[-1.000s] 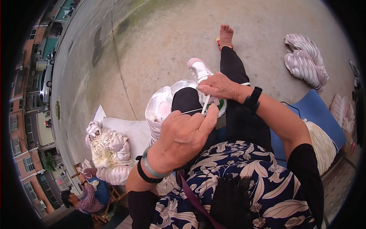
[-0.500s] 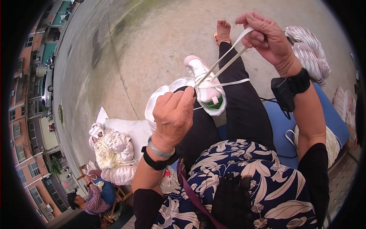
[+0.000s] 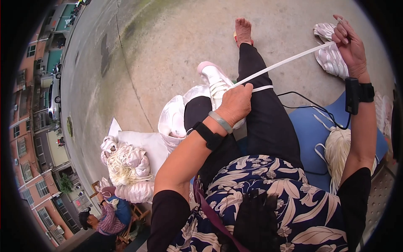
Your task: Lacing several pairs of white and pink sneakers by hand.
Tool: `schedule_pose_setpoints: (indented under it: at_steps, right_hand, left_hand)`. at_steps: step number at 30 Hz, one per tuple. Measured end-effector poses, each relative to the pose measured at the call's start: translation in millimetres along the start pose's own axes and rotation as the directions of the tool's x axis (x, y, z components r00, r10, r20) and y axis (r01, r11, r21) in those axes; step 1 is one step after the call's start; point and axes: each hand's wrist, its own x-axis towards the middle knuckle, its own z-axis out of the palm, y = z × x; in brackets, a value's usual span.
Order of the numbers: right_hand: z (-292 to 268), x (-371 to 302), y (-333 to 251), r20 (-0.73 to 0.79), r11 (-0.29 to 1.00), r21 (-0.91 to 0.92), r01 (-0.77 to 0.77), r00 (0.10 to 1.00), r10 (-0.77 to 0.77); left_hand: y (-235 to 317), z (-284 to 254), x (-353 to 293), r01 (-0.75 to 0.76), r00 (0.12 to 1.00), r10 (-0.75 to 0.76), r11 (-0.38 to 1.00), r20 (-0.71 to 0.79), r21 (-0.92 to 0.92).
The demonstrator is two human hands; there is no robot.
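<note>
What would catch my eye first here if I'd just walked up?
Likely the white lace, stretched straight from beside the left hand near the middle to the raised right hand at upper right. Next, the pink-toed white shoe, partly covered by the left hand. At lower left, a tangled heap of cream cords stands out too.

White lace (image 3: 285, 64) stretches taut, seemingly from the pink-toed shoe (image 3: 214, 77)

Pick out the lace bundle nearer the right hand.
The lace bundle on the blue surface, nearer the right hand; the other bundle lies far left, by the white sheet.
</note>
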Motion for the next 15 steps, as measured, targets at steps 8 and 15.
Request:
schedule_pose_setpoints:
  at_steps: [8, 15]
  right_hand:
    - [-58.4, -6.5, 16.1, -0.031, 0.997, -0.046, -0.054, 0.998, 0.052]
    - [-95.2, -22.0, 43.9, -0.075, 0.986, -0.089, -0.139, 0.988, 0.133]
  left_hand:
    - [-1.6, -44.7, -7.7, 0.147, 0.989, -0.135, 0.899, 0.06, -0.412]
    - [-21.8, -196.9, -89.5, -0.088, 0.921, -0.348, 0.258, -0.177, -0.962]
